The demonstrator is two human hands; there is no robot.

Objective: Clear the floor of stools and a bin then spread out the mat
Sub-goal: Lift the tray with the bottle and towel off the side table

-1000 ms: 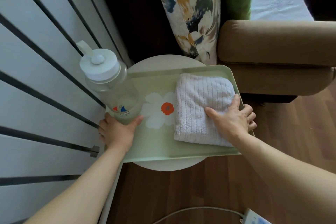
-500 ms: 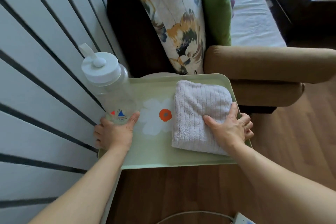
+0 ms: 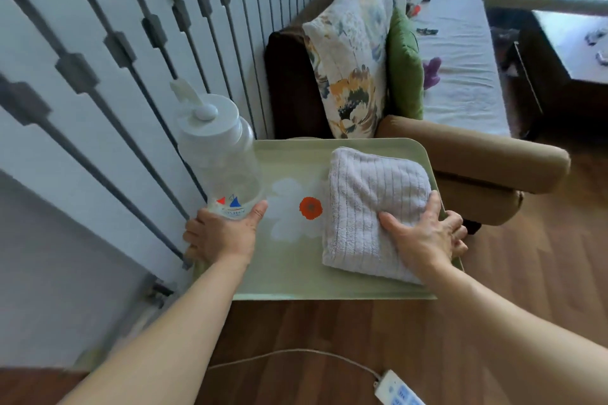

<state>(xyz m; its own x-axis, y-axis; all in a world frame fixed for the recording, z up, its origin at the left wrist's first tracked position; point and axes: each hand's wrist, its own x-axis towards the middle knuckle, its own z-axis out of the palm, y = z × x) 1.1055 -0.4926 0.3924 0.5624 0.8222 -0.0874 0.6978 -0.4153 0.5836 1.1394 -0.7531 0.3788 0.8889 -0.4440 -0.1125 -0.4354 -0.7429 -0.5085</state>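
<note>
Wood floor [image 3: 329,332] bare under the tray; no stool, bin or mat identifiable in view. Slatted white wall panel [image 3: 98,82] along the left. Brown sofa [image 3: 477,154] at right, armrest just beyond the tray's far right corner, floral cushion [image 3: 348,52] and green cushion [image 3: 404,76] upright against its end.

Pale green tray [image 3: 289,279] with a white-and-orange flower print, held level above the floor, both hands on it. On tray, left side: clear bottle [image 3: 220,154] with white flip lid, upright. On tray, right side: folded white ribbed towel [image 3: 368,200], lying flat.

Left hand [image 3: 223,233] on the tray's left edge, fingers wrapped over and under the rim, thumb against the bottle base. Right hand [image 3: 424,237] on the tray's right edge, fingers curled around the rim, thumb and palm pressing on the towel's near right corner.

White power strip [image 3: 398,391] on the floor near bottom right, cable [image 3: 296,353] running left from it.
</note>
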